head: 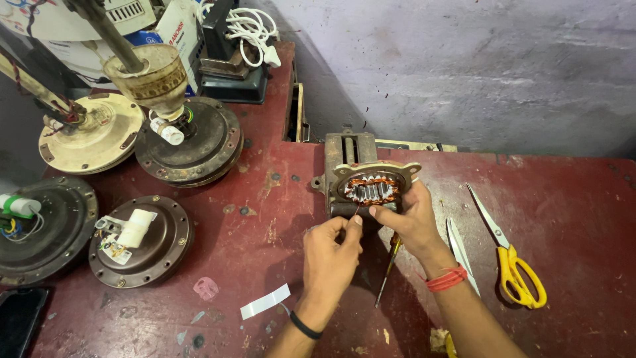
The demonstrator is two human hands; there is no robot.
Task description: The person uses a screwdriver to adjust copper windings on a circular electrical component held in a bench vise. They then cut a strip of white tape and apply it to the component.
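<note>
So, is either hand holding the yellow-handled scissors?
No, the yellow-handled scissors lie on the red table, apart from the right hand and left hand.

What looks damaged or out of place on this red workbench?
The red workbench is badly worn, with chipped paint and dark holes. A loose white strip and small scraps lie near the left hand. The yellow scissors lie open. Several fan motors sit opened, wires exposed.

Even, soft light — sharp centre (edges bowed), faint shadows.
</note>
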